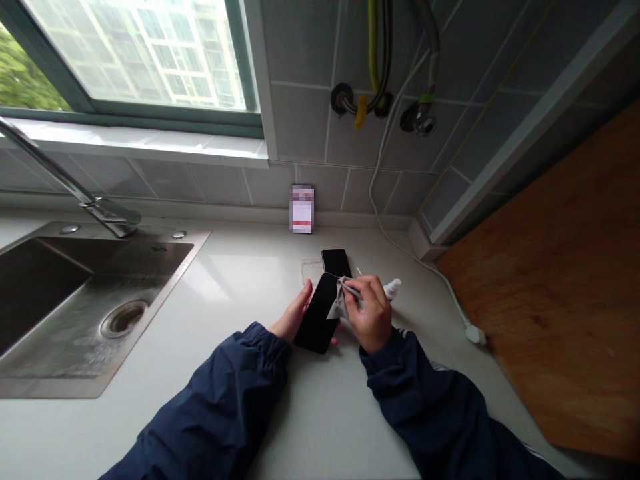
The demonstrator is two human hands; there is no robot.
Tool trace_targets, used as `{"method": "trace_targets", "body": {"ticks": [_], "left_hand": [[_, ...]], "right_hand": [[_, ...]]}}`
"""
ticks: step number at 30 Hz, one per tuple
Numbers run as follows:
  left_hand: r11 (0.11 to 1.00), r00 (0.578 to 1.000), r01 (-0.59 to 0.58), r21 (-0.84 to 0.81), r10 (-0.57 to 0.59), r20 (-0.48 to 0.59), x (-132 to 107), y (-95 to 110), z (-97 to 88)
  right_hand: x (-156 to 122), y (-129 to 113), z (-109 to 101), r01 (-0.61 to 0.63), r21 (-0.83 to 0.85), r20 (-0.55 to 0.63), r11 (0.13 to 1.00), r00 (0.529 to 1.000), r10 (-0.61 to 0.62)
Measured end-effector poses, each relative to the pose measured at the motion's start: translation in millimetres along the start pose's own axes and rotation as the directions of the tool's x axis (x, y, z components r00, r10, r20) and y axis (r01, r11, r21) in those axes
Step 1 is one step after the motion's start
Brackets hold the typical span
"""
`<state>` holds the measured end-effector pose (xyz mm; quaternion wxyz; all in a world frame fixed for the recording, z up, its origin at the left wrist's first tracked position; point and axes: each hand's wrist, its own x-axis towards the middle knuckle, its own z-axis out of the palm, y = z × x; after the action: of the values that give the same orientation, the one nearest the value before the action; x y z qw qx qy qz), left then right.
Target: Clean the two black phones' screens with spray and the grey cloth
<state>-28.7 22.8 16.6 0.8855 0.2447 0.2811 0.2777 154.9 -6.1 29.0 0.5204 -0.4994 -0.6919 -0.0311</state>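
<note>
My left hand (293, 317) cradles a black phone (317, 317) from underneath and its left side, screen up, above the white counter. My right hand (371, 311) is closed on a small grey cloth (341, 298), which is pressed against the phone's upper right edge. A second black phone (336, 262) lies flat on the counter just beyond, partly over a clear case (311, 270). A small white bottle (393, 288) lies behind my right hand.
A steel sink (75, 307) with a drain and a tap (75, 193) fills the left. A white cable (430, 267) runs down the tiled wall to a plug (475, 333) on the counter. A wooden panel (560, 293) stands at the right. A small blurred card (302, 209) leans against the wall.
</note>
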Motion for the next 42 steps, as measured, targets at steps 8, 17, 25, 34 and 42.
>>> {"method": "trace_targets", "body": {"ticks": [8, 17, 25, 34, 42], "left_hand": [[0.975, 0.989, -0.145, -0.166, 0.143, -0.028, 1, 2, 12.0], [0.929, 0.942, -0.314, -0.197, 0.279, -0.185, 2, 12, 11.0], [0.914, 0.94, -0.328, -0.239, 0.292, -0.173, -6, 20, 2.0], [0.893, 0.926, -0.363, -0.265, 0.315, -0.208, -8, 28, -11.3], [0.888, 0.935, -0.352, -0.295, 0.321, -0.149, -6, 26, -19.0]], "right_hand": [[-13, -15, 10, 0.189, -0.1, 0.157, 0.977, 0.972, -0.172], [-21, -23, 12, 0.323, -0.007, 0.541, 0.946, 0.797, -0.268], [-26, -34, 10, 0.362, 0.215, 0.546, 0.907, 0.726, -0.419], [-27, -32, 11, 0.395, 0.327, 0.505, 0.859, 0.695, -0.512], [-31, -30, 14, 0.405, 0.296, 0.544, 0.865, 0.673, -0.501]]}}
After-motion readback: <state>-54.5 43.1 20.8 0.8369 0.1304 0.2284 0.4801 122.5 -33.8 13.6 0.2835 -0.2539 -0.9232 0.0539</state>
